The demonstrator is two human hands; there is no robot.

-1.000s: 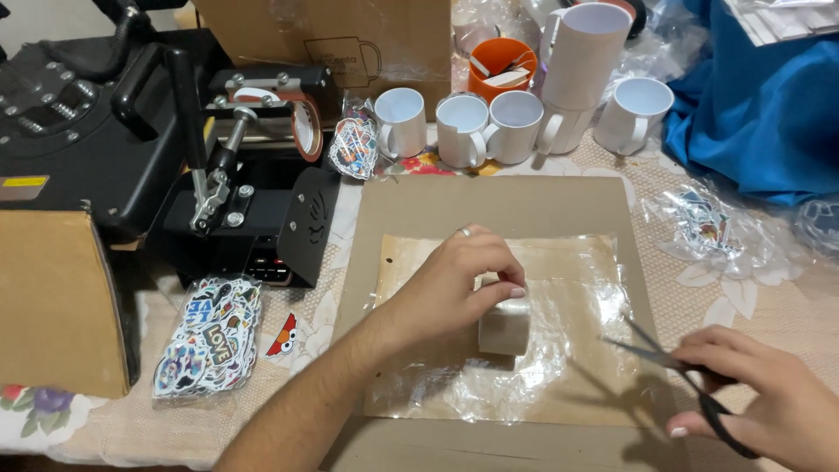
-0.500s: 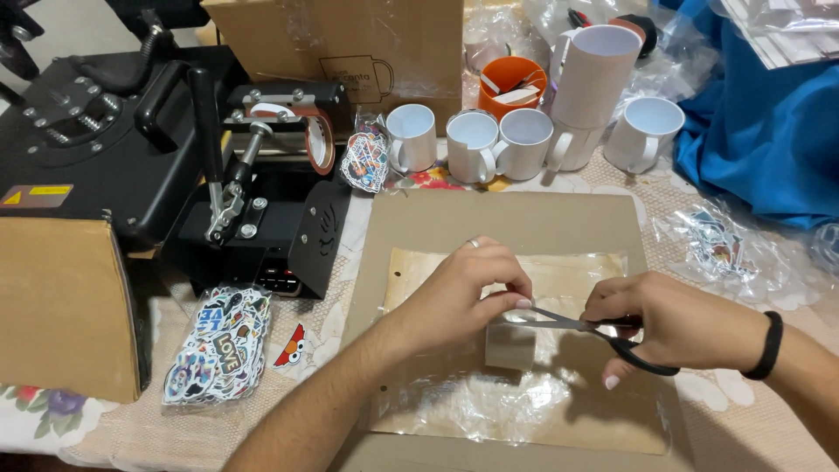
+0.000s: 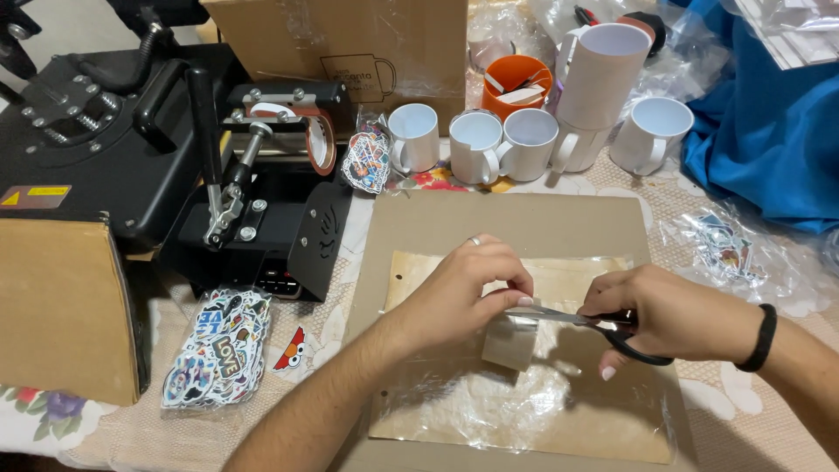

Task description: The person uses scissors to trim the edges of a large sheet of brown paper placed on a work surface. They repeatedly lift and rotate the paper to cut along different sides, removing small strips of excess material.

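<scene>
The worktop point(image 3: 769, 411), under a lace-patterned cloth, carries a black heat press point(image 3: 114, 149) far to the left of both hands, with a brown cardboard box point(image 3: 61, 306) in front of it. A flat cardboard sheet point(image 3: 507, 218) lies directly beneath the hands, topped by brownish paper point(image 3: 577, 271) and crinkled clear plastic film point(image 3: 489, 402). Blue fabric point(image 3: 760, 131) is bunched beyond the right hand. A row of white mugs point(image 3: 476, 144) stands past the cardboard, above the left hand, with an orange cup point(image 3: 516, 83) behind them. A bag of colourful stickers point(image 3: 218, 350) lies to the left of the left forearm.

The left hand point(image 3: 463, 288), a ring on one finger, has its grip closed narrowly on a small wrapped piece point(image 3: 511, 341), pinching its upper edge against the film. The right hand point(image 3: 673, 315), with a black wristband, has its grip closed around the black handles of the scissors point(image 3: 594, 325), just right of the left hand. The blades point left and touch the top of the piece.
</scene>
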